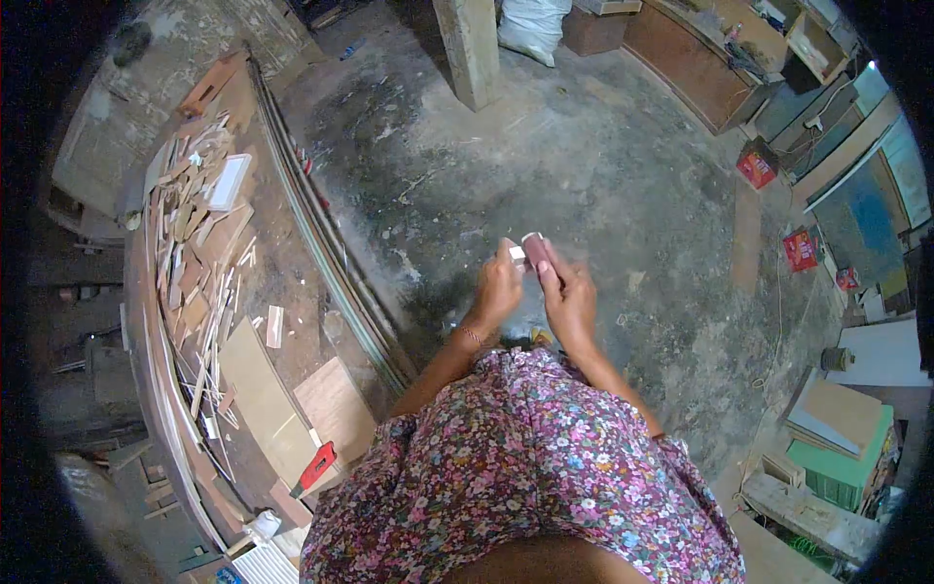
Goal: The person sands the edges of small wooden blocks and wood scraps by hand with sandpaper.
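Observation:
Both hands are raised in front of the floral clothing, close together above the concrete floor. My left hand (501, 287) has its fingers closed on a small pale block (517, 253). In my right hand (568, 292) is a reddish-brown folded or rolled piece (535, 248) with a pale edge, pressed by the thumb. The brown piece touches or nearly touches the pale block. What the pieces are made of is too small to tell.
On the left, a workbench (336, 399) holds wood scraps (195, 282) and a red-handled tool (316, 467). A concrete pillar (470, 58) and white sack (532, 29) stand ahead. Red boxes (801, 250) and a green container (837, 457) are at the right.

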A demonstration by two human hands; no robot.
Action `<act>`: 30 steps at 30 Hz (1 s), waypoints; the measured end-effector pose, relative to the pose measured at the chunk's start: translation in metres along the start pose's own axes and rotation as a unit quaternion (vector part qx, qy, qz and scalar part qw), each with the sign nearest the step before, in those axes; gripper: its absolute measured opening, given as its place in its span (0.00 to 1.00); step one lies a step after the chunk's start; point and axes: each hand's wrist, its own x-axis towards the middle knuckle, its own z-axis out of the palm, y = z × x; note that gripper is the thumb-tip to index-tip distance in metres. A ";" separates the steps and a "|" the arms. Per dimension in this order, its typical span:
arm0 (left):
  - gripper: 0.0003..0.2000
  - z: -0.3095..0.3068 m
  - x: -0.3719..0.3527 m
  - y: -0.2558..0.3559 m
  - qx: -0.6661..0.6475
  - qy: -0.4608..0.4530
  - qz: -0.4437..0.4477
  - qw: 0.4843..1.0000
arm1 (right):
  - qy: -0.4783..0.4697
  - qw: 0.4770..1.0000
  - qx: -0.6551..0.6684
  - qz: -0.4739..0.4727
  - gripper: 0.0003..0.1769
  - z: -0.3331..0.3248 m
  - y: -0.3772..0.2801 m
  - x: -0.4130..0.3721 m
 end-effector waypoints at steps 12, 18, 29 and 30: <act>0.14 -0.006 0.002 -0.009 0.000 -0.030 -0.010 0.999 | -0.006 1.000 -0.016 -0.001 0.18 0.003 0.002 0.002; 0.16 0.000 -0.004 -0.002 -0.008 -0.066 0.052 0.996 | 0.021 1.000 0.006 0.008 0.18 0.009 0.013 0.028; 0.13 -0.002 -0.001 -0.003 -0.011 -0.065 0.060 0.996 | 0.016 0.999 -0.013 -0.028 0.19 0.012 0.022 0.028; 0.13 -0.002 -0.001 -0.004 -0.015 -0.058 0.048 0.997 | 0.023 0.999 -0.013 -0.037 0.18 0.011 0.021 0.026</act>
